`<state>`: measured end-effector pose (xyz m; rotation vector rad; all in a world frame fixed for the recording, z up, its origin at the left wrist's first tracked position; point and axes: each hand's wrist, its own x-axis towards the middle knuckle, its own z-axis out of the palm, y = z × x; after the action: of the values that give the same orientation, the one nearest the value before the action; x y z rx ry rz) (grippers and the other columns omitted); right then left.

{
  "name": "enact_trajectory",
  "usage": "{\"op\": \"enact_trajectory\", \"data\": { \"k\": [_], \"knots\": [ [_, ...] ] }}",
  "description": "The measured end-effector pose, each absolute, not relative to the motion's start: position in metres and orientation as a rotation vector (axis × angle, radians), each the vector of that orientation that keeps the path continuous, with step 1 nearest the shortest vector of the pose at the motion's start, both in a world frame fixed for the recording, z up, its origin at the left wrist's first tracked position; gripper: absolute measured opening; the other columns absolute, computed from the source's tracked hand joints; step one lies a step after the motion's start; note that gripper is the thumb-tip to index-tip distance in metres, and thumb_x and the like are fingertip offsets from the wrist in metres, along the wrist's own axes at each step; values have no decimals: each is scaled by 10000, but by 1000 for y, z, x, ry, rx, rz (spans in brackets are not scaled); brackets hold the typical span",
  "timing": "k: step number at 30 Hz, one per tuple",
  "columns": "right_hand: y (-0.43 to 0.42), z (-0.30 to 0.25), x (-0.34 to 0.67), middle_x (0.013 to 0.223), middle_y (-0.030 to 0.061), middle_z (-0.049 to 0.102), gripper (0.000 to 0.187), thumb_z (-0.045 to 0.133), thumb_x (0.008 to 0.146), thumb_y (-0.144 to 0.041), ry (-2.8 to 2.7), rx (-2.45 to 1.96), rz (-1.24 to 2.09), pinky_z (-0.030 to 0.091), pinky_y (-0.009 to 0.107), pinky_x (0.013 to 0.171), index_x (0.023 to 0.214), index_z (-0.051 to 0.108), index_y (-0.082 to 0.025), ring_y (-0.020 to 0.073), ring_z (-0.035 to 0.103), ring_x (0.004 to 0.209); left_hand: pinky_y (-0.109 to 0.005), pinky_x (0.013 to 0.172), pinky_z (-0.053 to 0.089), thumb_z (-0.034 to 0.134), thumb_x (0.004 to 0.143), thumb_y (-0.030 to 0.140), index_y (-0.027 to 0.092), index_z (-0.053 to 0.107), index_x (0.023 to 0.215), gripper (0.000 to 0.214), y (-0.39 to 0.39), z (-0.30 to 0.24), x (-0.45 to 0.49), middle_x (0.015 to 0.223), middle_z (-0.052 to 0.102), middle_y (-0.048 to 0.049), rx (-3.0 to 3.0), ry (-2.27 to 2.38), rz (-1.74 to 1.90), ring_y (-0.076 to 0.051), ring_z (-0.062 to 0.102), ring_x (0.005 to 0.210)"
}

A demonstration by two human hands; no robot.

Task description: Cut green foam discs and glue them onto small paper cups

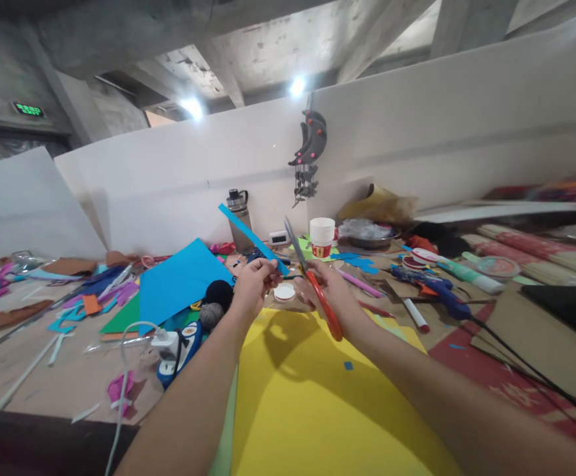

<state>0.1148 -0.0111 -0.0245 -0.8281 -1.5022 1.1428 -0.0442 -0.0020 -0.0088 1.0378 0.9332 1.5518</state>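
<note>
Pinched in my left hand (255, 284) is a narrow blue strip (248, 235), its long end slanting up to the left and its short end pointing right. My right hand (328, 291) is closed around a pair of scissors with orange handles (326, 305); the blades point up and sit just right of the strip's short end. Whether the blades touch the strip I cannot tell. Below both hands lies a large yellow sheet (318, 403) with a small blue scrap (348, 365) on it. A round white lid (284, 291) lies between the hands.
Left of my hands are a blue sheet (181, 277) and a power strip with a white plug (169, 344) and cable. A bottle (239, 225) and stacked paper cups (322, 233) stand behind. On the right lie a blue glue gun (441, 294) with its cord and a marker (417, 315).
</note>
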Motion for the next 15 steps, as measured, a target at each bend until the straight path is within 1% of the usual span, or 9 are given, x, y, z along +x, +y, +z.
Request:
{"op": "enact_trajectory", "data": {
  "k": [3, 5, 8, 11, 15],
  "knots": [
    [-6, -25, 115, 775, 16, 627, 492, 691, 680, -336, -1438, -783, 1054, 480, 262, 549, 1128, 537, -202, 175, 604, 683, -206, 483, 380, 806, 586, 364, 143, 556, 622, 335, -4, -14, -37, 528, 565, 9, 1068, 951, 1475, -78, 511, 466],
    [-2, -29, 116, 824, 36, 652, 506, 698, 655, -306, -1444, -782, 1025, 481, 275, 582, 1125, 542, -200, 192, 617, 729, -209, 485, 379, 810, 583, 373, 142, 559, 616, 343, -6, -16, -32, 517, 557, 12, 1089, 952, 1449, -78, 505, 465],
    [3, -33, 115, 856, 47, 673, 450, 653, 662, -243, -1452, -803, 1011, 480, 283, 599, 1099, 559, -194, 179, 614, 695, -208, 472, 363, 807, 593, 378, 140, 560, 609, 344, -9, -17, -27, 516, 562, 7, 1119, 969, 1428, -74, 490, 454],
    [4, -32, 114, 784, 29, 661, 412, 601, 662, -196, -1428, -825, 1000, 466, 271, 577, 1072, 562, -182, 162, 593, 640, -206, 467, 360, 801, 610, 370, 138, 566, 612, 330, -9, -17, -25, 520, 568, 3, 1129, 952, 1405, -73, 486, 451],
    [1, -27, 114, 745, 19, 644, 405, 570, 661, -199, -1413, -856, 1007, 448, 257, 522, 1064, 551, -166, 146, 557, 569, -201, 476, 376, 811, 599, 324, 137, 577, 634, 302, -8, -16, -25, 541, 574, 5, 1060, 894, 1419, -72, 491, 467]
  ]
}}
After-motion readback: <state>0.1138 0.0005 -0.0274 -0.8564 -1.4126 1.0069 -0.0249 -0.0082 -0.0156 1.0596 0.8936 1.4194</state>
